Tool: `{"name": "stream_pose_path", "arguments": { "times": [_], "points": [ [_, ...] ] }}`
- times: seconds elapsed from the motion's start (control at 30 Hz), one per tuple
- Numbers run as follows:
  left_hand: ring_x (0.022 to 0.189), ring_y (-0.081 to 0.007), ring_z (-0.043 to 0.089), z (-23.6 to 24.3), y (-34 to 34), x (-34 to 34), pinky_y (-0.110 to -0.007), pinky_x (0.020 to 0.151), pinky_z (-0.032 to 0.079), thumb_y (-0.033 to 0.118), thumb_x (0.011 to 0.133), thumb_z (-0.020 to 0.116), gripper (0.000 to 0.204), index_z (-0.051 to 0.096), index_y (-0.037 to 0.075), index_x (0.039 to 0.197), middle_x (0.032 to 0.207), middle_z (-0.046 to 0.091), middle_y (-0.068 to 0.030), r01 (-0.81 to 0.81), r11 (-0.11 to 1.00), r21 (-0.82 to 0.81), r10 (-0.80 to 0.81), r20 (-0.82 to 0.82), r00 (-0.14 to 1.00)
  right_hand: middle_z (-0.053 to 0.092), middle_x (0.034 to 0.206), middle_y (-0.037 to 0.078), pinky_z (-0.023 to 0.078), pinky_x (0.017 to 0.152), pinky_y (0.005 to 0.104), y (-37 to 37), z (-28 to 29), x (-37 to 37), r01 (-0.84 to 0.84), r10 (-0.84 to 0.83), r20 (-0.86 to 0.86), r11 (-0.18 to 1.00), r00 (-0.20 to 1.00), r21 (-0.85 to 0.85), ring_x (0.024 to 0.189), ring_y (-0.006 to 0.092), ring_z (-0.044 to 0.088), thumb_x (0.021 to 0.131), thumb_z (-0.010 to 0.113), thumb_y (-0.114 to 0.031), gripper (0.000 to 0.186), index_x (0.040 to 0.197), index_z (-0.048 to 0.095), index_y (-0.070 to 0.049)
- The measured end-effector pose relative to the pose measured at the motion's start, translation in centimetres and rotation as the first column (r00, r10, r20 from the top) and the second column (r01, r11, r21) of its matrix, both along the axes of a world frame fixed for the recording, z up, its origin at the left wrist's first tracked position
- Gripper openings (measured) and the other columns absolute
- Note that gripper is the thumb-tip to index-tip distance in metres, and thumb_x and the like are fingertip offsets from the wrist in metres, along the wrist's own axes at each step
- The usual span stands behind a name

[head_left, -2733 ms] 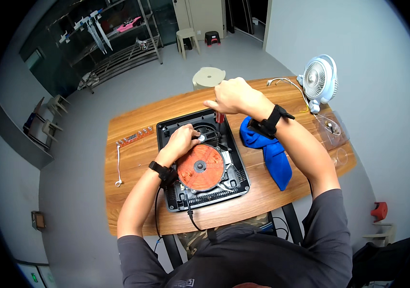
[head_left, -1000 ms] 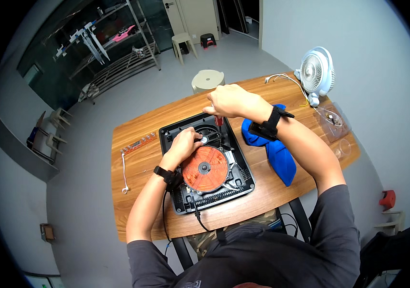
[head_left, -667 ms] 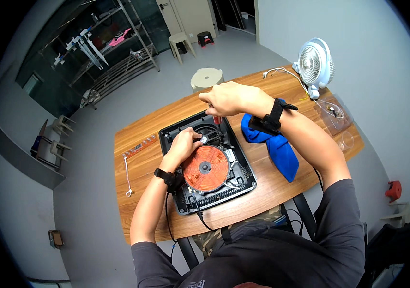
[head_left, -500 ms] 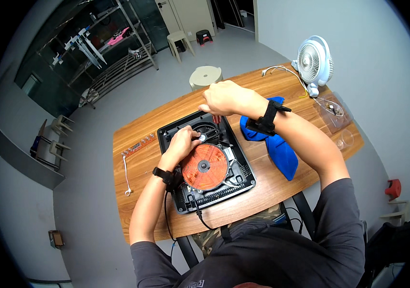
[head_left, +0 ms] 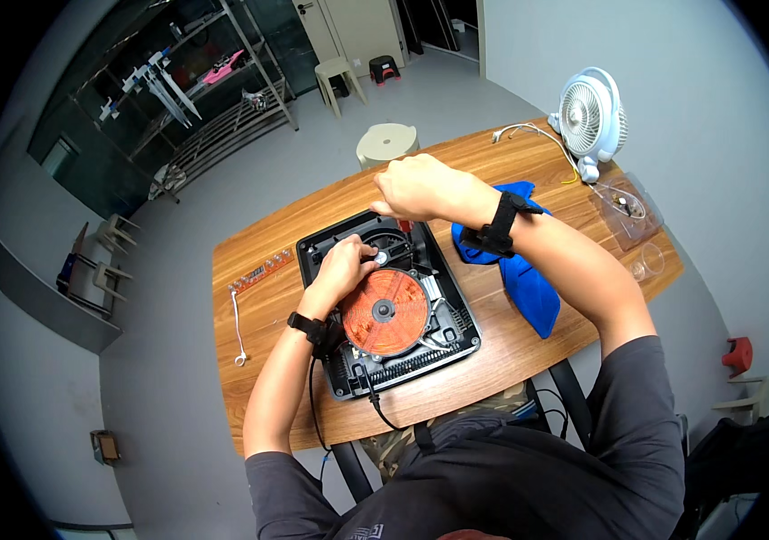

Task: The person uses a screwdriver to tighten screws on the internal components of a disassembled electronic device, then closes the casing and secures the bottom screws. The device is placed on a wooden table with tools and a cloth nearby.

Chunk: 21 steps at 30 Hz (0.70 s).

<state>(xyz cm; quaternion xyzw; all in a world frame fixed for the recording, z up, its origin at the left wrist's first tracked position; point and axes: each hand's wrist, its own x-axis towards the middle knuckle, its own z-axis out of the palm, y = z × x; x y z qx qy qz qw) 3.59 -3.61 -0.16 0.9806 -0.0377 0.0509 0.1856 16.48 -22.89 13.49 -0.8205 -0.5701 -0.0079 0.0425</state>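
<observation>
An opened black induction cooker [head_left: 456, 346] lies on the table in front of me, its round orange-copper coil [head_left: 386, 328] exposed. Over its far end, my right hand [head_left: 425, 187] is closed on a screwdriver [head_left: 405, 225] with a red handle, held upright. The tool's tip is too small to make out. My left hand [head_left: 341, 268] reaches into the housing, thumb and fingers bent against the pale hub of a black cooling fan [head_left: 382, 258] just beyond the coil. Its palm partly covers the housing's left side.
A blue cloth [head_left: 529, 292] lies right of the cooker. Farther right are a white desk fan [head_left: 587, 117], a clear plastic tray [head_left: 626, 211] and a clear cup [head_left: 647, 262]. A strip with small parts [head_left: 260, 273] and a white cable [head_left: 238, 328] lie left. A black power cord [head_left: 374, 402] hangs off the near edge.
My right hand has turned slightly at the wrist above the screwdriver, which stays in about the same place. My left hand stays on the cooling fan.
</observation>
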Motion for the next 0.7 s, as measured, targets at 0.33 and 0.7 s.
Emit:
{"name": "stream_pose_path", "arguments": {
  "times": [0.33,0.7],
  "points": [
    [0.093,-0.0329,0.067,-0.3,0.2,-0.2,-0.041,0.084,0.054,0.016,0.083,0.082,0.032,0.077,0.001,0.112,0.097,0.067,-0.0160,-0.006,1.000,-0.027,0.007,0.013,1.000,0.073,0.084,0.021,0.059,0.078,0.0457,-0.3,-0.5,1.2,-0.210,0.204,0.065,0.971,0.977,0.114,0.088,0.0394,0.073,0.094,0.065,-0.035,0.040,0.111,0.066,0.001],
    [0.093,-0.0322,0.069,-0.7,0.5,0.0,-0.041,0.085,0.055,0.017,0.083,0.083,0.032,0.077,0.001,0.111,0.098,0.068,-0.0159,-0.019,1.000,-0.024,0.019,0.015,1.000,0.072,0.088,0.026,0.058,0.078,0.0461,-0.9,0.7,0.1,-0.062,0.060,0.041,0.997,0.997,0.039,0.090,0.0422,0.072,0.095,0.064,-0.037,0.044,0.110,0.062,0.004]
  ]
}}
